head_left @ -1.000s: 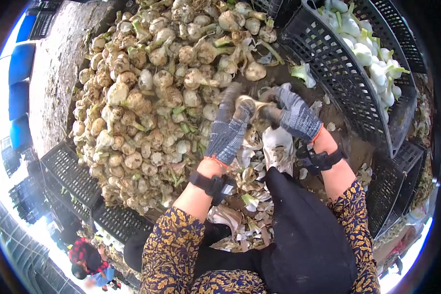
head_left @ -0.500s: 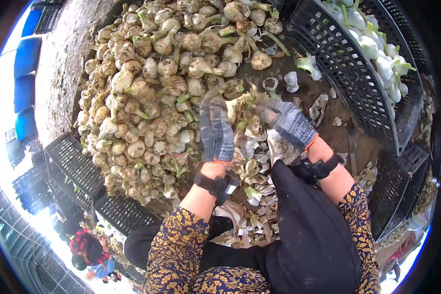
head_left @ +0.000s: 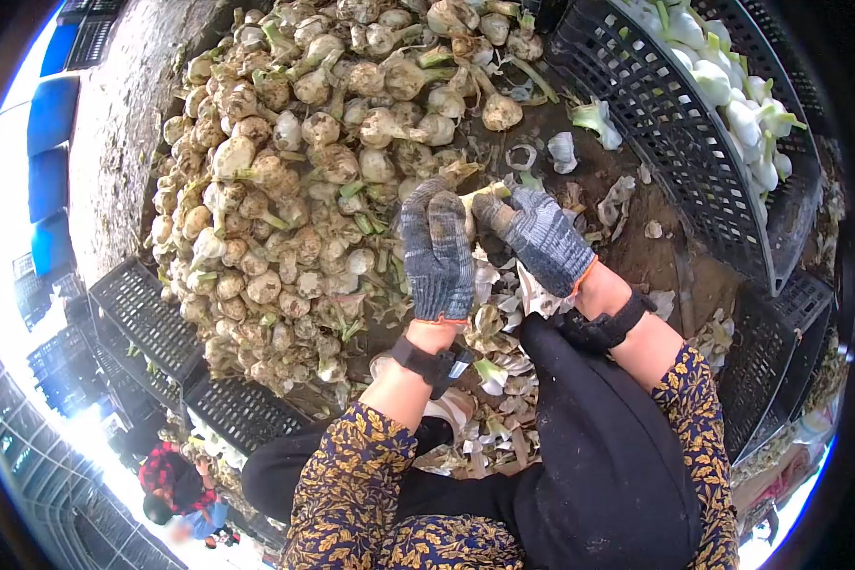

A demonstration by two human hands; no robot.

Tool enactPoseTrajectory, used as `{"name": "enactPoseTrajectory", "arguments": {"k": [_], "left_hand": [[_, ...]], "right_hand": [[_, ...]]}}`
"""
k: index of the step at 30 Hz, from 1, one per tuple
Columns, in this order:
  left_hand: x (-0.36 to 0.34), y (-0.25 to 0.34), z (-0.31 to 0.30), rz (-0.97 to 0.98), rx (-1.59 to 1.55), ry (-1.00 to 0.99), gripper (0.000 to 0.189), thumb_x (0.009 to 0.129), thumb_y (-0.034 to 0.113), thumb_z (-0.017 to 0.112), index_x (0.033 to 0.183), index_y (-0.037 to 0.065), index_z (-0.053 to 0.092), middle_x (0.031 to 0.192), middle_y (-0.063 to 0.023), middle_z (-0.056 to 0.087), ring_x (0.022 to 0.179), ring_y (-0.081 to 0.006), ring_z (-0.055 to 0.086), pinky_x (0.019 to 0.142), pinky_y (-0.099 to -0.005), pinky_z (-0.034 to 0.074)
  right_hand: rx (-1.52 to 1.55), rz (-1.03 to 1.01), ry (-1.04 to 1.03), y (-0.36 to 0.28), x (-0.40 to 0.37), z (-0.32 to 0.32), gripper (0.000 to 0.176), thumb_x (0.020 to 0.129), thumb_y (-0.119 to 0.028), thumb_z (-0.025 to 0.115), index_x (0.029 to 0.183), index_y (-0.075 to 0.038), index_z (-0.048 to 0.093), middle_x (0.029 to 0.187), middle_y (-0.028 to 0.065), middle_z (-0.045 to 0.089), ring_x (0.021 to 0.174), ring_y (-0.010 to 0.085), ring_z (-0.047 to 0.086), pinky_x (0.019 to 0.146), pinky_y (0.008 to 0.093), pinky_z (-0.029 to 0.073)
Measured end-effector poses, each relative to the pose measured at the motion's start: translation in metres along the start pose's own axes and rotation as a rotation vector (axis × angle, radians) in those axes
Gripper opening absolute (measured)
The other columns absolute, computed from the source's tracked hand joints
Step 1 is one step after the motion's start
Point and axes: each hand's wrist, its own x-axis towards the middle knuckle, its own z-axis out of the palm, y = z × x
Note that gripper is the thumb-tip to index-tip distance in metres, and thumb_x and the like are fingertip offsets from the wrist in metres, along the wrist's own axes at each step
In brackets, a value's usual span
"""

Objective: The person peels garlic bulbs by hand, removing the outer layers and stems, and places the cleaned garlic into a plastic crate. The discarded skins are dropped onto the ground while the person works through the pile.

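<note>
Closer together, left hand (head_left: 438, 255) and right hand (head_left: 547, 243) hold one garlic bulb (head_left: 471, 201).

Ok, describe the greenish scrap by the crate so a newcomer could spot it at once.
Start at the black crate of white bulbs, top right. Just left of its side, on the soil, lies the greenish scrap. Its green tint sets it apart from the white scrap just below.

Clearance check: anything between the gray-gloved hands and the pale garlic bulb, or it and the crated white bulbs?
Left hand and right hand grip the pale garlic bulb, nothing visible between. Before the white bulbs stands the black perforated plastic crate wall.
</note>
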Motion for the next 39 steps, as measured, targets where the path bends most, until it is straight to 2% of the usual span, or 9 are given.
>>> {"name": "enactPoseTrajectory", "arguments": {"k": [8, 14, 17, 19, 22, 29, 33, 36, 39], "left_hand": [[0.003, -0.010, 0.001, -0.113, -0.030, -0.024, 0.030, 0.093, 0.021, 0.039, 0.111, -0.002, 0.049, 0.108, -0.0121, 0.052, 0.097, -0.0192, 0.049, 0.088, -0.0309, 0.038], [0.017, -0.003, -0.005, -1.094, -0.676, -0.080, 0.039, 0.087, 0.047, 0.040, 0.090, 0.011, 0.055, 0.074, -0.0033, 0.059, 0.061, -0.0152, 0.056, 0.053, -0.0287, 0.046], [0.021, -0.007, -0.011, -1.216, -0.732, -0.150, 0.045, 0.082, 0.055, 0.046, 0.083, 0.012, 0.058, 0.073, -0.0031, 0.060, 0.062, -0.0171, 0.057, 0.056, -0.0308, 0.049], [0.012, -0.011, -0.014, -1.141, -0.767, -0.253, 0.042, 0.081, 0.048, 0.053, 0.094, 0.009, 0.055, 0.081, -0.0033, 0.060, 0.069, -0.0154, 0.058, 0.063, -0.0297, 0.050], [0.004, -0.013, -0.011, 0.038, 0.065, -0.248, 0.066, 0.079, 0.031, 0.063, 0.128, 0.001, 0.031, 0.096, -0.0096, 0.054, 0.091, -0.0169, 0.054, 0.081, -0.0273, 0.043], [0.003, -0.011, -0.020, -0.919, -0.597, -0.363, 0.038, 0.091, 0.038, 0.041, 0.112, 0.007, 0.047, 0.094, -0.0042, 0.057, 0.078, -0.0134, 0.056, 0.065, -0.0268, 0.050], [0.002, -0.011, -0.018, -0.673, -0.388, -0.385, 0.035, 0.090, 0.035, 0.044, 0.111, 0.007, 0.049, 0.095, -0.0058, 0.058, 0.078, -0.0150, 0.057, 0.064, -0.0291, 0.051], [0.005, -0.018, -0.022, -0.898, -0.794, -0.365, 0.032, 0.089, 0.031, 0.047, 0.111, 0.008, 0.049, 0.096, -0.0046, 0.058, 0.079, -0.0158, 0.057, 0.065, -0.0289, 0.051], [0.005, -0.022, -0.024, -1.013, -1.039, -0.380, 0.030, 0.088, 0.029, 0.051, 0.110, 0.009, 0.050, 0.095, -0.0040, 0.058, 0.079, -0.0158, 0.057, 0.067, -0.0284, 0.050]], "right_hand": [[-0.453, -0.258, 0.121, 0.001, -0.008, 0.001, 0.016, 0.078, -0.010, 0.054, 0.091, -0.003, 0.059, 0.083, 0.0174, 0.055, 0.079, 0.0343, 0.054, 0.065, 0.0422, 0.043], [-0.229, -0.021, 0.252, 0.001, -0.011, 0.010, 0.027, 0.079, -0.028, 0.053, 0.077, -0.002, 0.058, 0.070, 0.0201, 0.057, 0.068, 0.0363, 0.055, 0.060, 0.0427, 0.044], [-0.192, 0.078, 0.187, 0.001, -0.010, 0.008, 0.028, 0.079, -0.029, 0.053, 0.077, -0.001, 0.057, 0.072, 0.0204, 0.057, 0.070, 0.0369, 0.056, 0.061, 0.0427, 0.045], [-0.162, 0.125, 0.164, 0.011, -0.008, 0.009, 0.028, 0.079, -0.029, 0.053, 0.079, -0.001, 0.057, 0.074, 0.0207, 0.057, 0.071, 0.0372, 0.056, 0.062, 0.0429, 0.045], [-0.135, 0.151, 0.170, 0.010, -0.009, 0.007, 0.029, 0.079, -0.028, 0.052, 0.084, 0.000, 0.057, 0.079, 0.0218, 0.058, 0.075, 0.0378, 0.056, 0.065, 0.0429, 0.045], [-0.125, 0.103, 0.184, 0.005, -0.010, 0.004, 0.039, 0.080, -0.027, 0.052, 0.100, 0.005, 0.055, 0.091, 0.0246, 0.058, 0.085, 0.0368, 0.056, 0.075, 0.0398, 0.046], [-0.080, 0.094, 0.203, 0.032, -0.013, 0.013, 0.032, 0.082, -0.024, 0.049, 0.097, 0.003, 0.055, 0.089, 0.0238, 0.058, 0.084, 0.0358, 0.056, 0.072, 0.0397, 0.045], [0.337, 0.259, -0.004, 0.033, -0.011, 0.008, 0.019, 0.085, -0.017, 0.045, 0.085, -0.002, 0.056, 0.082, 0.0198, 0.055, 0.077, 0.0346, 0.055, 0.065, 0.0393, 0.044], [-0.119, 0.025, 0.030, 0.024, -0.009, 0.000, 0.018, 0.085, -0.017, 0.046, 0.085, -0.003, 0.057, 0.083, 0.0185, 0.056, 0.076, 0.0331, 0.055, 0.065, 0.0375, 0.044]]}}
